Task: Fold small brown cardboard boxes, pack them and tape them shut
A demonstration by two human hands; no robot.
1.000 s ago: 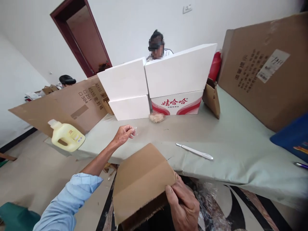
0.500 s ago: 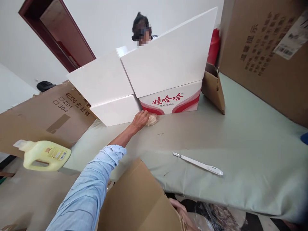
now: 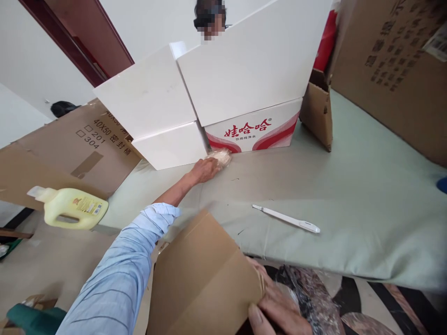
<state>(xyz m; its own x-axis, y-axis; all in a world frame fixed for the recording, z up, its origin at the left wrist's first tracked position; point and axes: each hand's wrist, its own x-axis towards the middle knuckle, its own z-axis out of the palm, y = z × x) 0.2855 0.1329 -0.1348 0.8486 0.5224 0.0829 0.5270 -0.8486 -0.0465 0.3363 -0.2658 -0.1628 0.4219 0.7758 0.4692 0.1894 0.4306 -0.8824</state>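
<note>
My left hand (image 3: 206,170) reaches far forward over the table. Its curled fingers close on the near side of a crumpled, clear plastic packet (image 3: 222,157) with something pale inside; the fingertips are partly hidden. The packet lies against the foot of a white carton (image 3: 251,132) with red lettering. Close to my body, my right hand (image 3: 279,304) grips the edge of a brown cardboard box (image 3: 199,274), thumb on one side and fingers on the other. A white craft knife (image 3: 286,218) lies on the cloth, apart from both hands.
White cartons (image 3: 150,93) stand stacked at the back of the green-covered table (image 3: 349,204). A yellow detergent bottle (image 3: 78,208) is at the left, in front of a big brown carton (image 3: 70,153). Another large carton (image 3: 391,79) stands right. A person (image 3: 209,16) is behind the stack.
My left hand has shifted slightly towards me around the packet's near side. More of my right hand shows on the cardboard box. The view has tilted down a little.
</note>
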